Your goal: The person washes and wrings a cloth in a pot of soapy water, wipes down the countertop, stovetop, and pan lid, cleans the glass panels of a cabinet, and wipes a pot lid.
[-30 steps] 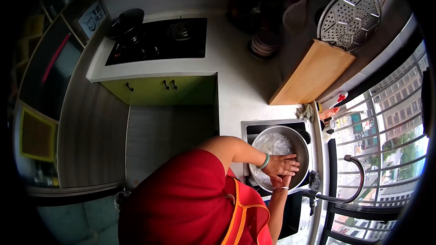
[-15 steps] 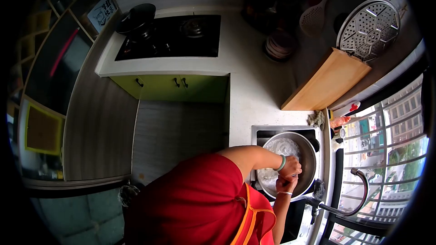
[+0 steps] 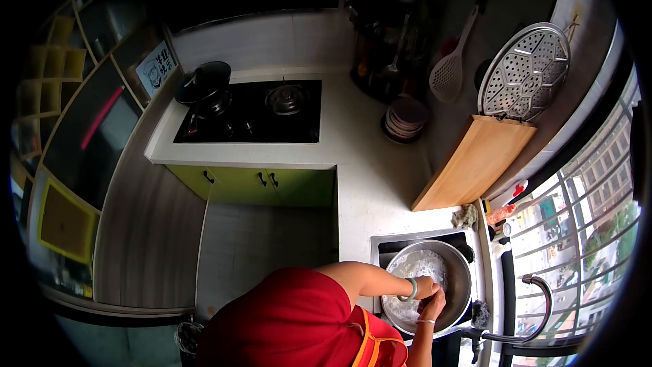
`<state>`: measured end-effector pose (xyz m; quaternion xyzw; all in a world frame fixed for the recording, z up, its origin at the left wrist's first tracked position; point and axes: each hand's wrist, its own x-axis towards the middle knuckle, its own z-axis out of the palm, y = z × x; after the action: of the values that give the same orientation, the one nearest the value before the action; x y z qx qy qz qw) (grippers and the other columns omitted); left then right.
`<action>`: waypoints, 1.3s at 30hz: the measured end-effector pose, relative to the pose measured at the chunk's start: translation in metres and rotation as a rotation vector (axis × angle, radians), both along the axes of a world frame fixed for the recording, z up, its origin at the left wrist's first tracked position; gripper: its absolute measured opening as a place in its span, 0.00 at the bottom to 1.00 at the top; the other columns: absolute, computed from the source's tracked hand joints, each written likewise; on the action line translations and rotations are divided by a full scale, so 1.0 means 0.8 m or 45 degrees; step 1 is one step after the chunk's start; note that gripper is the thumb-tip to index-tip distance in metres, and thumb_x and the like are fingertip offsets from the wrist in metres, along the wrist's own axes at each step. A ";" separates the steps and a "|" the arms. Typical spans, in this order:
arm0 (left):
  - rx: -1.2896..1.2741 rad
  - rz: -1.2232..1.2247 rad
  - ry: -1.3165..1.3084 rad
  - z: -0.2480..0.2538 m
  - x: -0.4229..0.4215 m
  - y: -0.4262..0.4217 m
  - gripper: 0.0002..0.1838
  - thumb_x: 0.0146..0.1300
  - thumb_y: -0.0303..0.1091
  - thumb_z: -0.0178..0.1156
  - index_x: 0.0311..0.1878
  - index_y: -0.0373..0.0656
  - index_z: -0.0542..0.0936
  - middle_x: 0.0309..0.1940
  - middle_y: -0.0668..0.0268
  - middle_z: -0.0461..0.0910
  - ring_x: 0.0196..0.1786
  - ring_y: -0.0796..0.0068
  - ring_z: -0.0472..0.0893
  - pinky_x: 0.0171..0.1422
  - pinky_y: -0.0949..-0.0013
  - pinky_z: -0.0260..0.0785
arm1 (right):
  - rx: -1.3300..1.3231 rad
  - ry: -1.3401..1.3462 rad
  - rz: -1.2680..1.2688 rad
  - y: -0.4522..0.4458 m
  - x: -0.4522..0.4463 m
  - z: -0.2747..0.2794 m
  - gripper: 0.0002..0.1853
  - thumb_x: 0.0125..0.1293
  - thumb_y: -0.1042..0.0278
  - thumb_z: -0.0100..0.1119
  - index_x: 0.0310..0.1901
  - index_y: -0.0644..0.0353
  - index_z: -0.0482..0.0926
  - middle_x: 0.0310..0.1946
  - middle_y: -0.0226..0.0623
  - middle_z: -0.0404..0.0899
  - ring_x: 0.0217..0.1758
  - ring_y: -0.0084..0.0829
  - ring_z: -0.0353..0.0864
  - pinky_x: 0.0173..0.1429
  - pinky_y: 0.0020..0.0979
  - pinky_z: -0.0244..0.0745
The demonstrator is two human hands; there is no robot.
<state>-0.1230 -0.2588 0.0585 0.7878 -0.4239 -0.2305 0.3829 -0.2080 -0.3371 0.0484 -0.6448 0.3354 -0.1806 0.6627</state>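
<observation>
A large round metal basin [image 3: 462,284] sits in the sink [image 3: 378,248] with cloudy water and white foam [image 3: 422,263] in it. My left hand [image 3: 426,288], with a green bangle at the wrist, is over the basin with its fingers closed. My right hand [image 3: 432,306], with a pale bracelet at the wrist, meets it from below, also closed. The two hands press together above the water. Whatever lies between the fingers is hidden.
A curved faucet [image 3: 543,299] stands right of the basin. Behind the sink are a rag [image 3: 466,216] and a leaning wooden cutting board [image 3: 475,163]. A perforated steamer plate [image 3: 526,71] hangs above. Stacked bowls [image 3: 406,119] and a gas stove [image 3: 255,112] with a pan [image 3: 204,83] are farther back.
My view has tilted up, so the basin, sink and stove appear lower. The hands stay together over the basin with only a slight shift between them.
</observation>
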 end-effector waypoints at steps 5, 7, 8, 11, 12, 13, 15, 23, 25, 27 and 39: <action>-0.031 -0.021 0.557 -0.076 0.004 -0.029 0.19 0.64 0.40 0.36 0.31 0.37 0.73 0.26 0.50 0.77 0.29 0.54 0.77 0.34 0.58 0.67 | -0.436 -0.005 0.241 0.010 0.001 0.059 0.20 0.65 0.58 0.43 0.22 0.66 0.69 0.15 0.31 0.68 0.20 0.21 0.62 0.25 0.28 0.60; 0.024 0.063 1.264 -0.055 0.005 -0.016 0.22 0.64 0.46 0.35 0.26 0.40 0.73 0.17 0.59 0.74 0.15 0.65 0.73 0.18 0.63 0.63 | -0.613 -0.034 0.279 0.002 0.001 0.051 0.20 0.65 0.58 0.42 0.23 0.67 0.69 0.16 0.34 0.69 0.20 0.22 0.63 0.26 0.30 0.61; 0.103 0.091 1.489 0.028 0.000 0.018 0.27 0.62 0.57 0.36 0.19 0.47 0.71 0.09 0.67 0.65 0.06 0.74 0.63 0.10 0.71 0.51 | -0.616 -0.049 0.265 0.001 0.001 0.050 0.20 0.65 0.58 0.42 0.23 0.67 0.69 0.16 0.34 0.69 0.20 0.22 0.63 0.26 0.30 0.61; -0.022 -0.046 1.901 0.003 0.000 0.012 0.30 0.58 0.66 0.37 0.15 0.52 0.68 0.05 0.70 0.61 0.05 0.78 0.58 0.09 0.75 0.47 | -0.716 -0.130 0.229 0.007 0.002 0.063 0.20 0.66 0.60 0.39 0.22 0.67 0.68 0.16 0.46 0.69 0.18 0.36 0.66 0.27 0.37 0.62; -0.053 0.081 1.866 0.028 -0.009 0.014 0.30 0.57 0.68 0.37 0.13 0.55 0.66 0.04 0.73 0.58 0.04 0.79 0.54 0.09 0.75 0.42 | -0.736 -0.163 0.216 0.013 0.004 0.078 0.20 0.66 0.60 0.39 0.23 0.67 0.69 0.17 0.47 0.70 0.19 0.38 0.68 0.27 0.38 0.63; -0.036 -0.094 1.974 0.019 0.001 0.016 0.30 0.55 0.70 0.41 0.13 0.55 0.66 0.06 0.74 0.60 0.06 0.81 0.58 0.11 0.76 0.45 | -0.757 -0.185 0.191 0.019 0.002 0.093 0.20 0.66 0.60 0.39 0.23 0.66 0.69 0.17 0.48 0.71 0.19 0.41 0.70 0.27 0.38 0.63; -0.085 -0.138 2.036 0.024 0.006 0.022 0.30 0.49 0.74 0.45 0.17 0.56 0.69 0.14 0.73 0.67 0.17 0.81 0.68 0.21 0.75 0.59 | -0.911 -0.136 0.201 0.020 -0.001 0.112 0.18 0.65 0.59 0.39 0.25 0.64 0.71 0.19 0.50 0.72 0.23 0.49 0.73 0.28 0.41 0.64; -0.332 0.167 1.805 0.014 0.018 0.044 0.13 0.58 0.49 0.56 0.39 0.52 0.75 0.32 0.70 0.79 0.32 0.76 0.78 0.32 0.65 0.73 | -0.955 0.215 0.105 0.024 -0.016 0.112 0.15 0.62 0.55 0.46 0.39 0.56 0.76 0.31 0.50 0.78 0.36 0.49 0.77 0.41 0.43 0.70; -0.358 0.203 1.594 0.033 0.024 0.048 0.10 0.57 0.42 0.58 0.38 0.49 0.73 0.27 0.70 0.76 0.26 0.77 0.77 0.24 0.70 0.71 | -0.825 0.077 0.064 0.021 -0.020 0.093 0.19 0.64 0.53 0.45 0.37 0.61 0.76 0.30 0.50 0.77 0.33 0.48 0.76 0.44 0.39 0.69; -0.441 0.253 1.480 0.065 0.021 0.045 0.11 0.56 0.39 0.59 0.38 0.46 0.72 0.25 0.70 0.74 0.24 0.77 0.75 0.20 0.73 0.69 | -0.203 0.006 -0.055 0.012 -0.021 0.075 0.20 0.65 0.52 0.46 0.36 0.63 0.76 0.29 0.45 0.78 0.33 0.41 0.78 0.41 0.35 0.70; -0.512 -0.400 0.628 0.159 0.003 0.028 0.05 0.55 0.28 0.59 0.34 0.40 0.76 0.29 0.70 0.76 0.31 0.80 0.75 0.38 0.76 0.69 | 1.368 -0.835 0.342 0.036 -0.035 0.114 0.25 0.63 0.44 0.48 0.55 0.51 0.68 0.51 0.40 0.72 0.50 0.41 0.75 0.55 0.54 0.68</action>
<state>-0.1206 -0.2365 0.1858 0.5423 -0.4716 -0.3820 0.5810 -0.2363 -0.3084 0.1397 -0.1706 0.0756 -0.0907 0.9782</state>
